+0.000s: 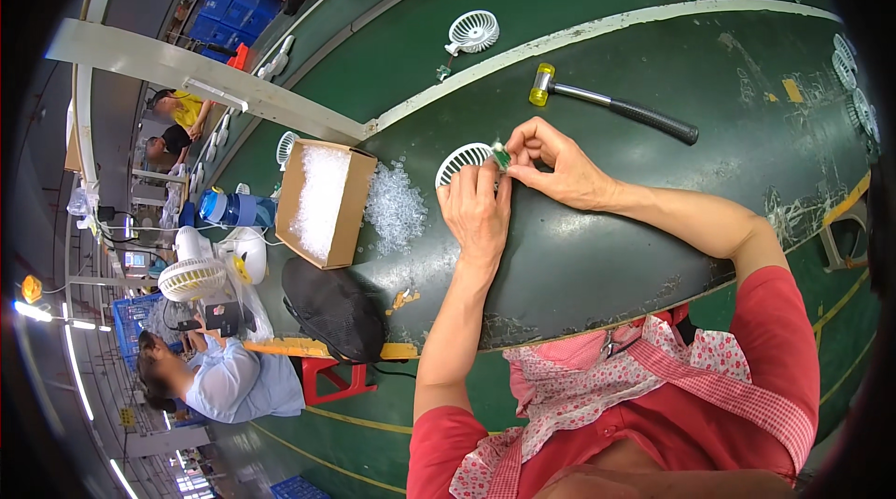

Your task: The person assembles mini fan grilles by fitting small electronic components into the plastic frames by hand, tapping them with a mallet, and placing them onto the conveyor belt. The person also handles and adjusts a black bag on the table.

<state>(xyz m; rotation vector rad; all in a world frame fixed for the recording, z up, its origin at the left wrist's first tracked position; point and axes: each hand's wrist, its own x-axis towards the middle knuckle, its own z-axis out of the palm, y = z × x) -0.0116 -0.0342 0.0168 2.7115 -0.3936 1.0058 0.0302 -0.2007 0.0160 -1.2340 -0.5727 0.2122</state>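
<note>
Over the dark green worktable, my left hand [474, 219] is closed on a round white slatted fan housing [459, 163], with its fingers covering the near part of it. At the housing's right edge, my right hand [569, 170] pinches a small green circuit board [502, 158] between thumb and fingers. The two hands nearly meet there. How the board joins the housing cannot be made out. Left of my left hand lies a loose pile of small clear plastic pieces [396, 208]. Beyond my right hand rests a mallet [621, 105] with a yellow head and black handle.
A cardboard box [347, 210] of clear pieces stands at left, near a black mesh bag [331, 309], a blue bottle [238, 210] and a white desk fan [193, 277]. White fan housings [473, 31] sit on the green belt [560, 9] beyond a pale rail. Other people sit at left.
</note>
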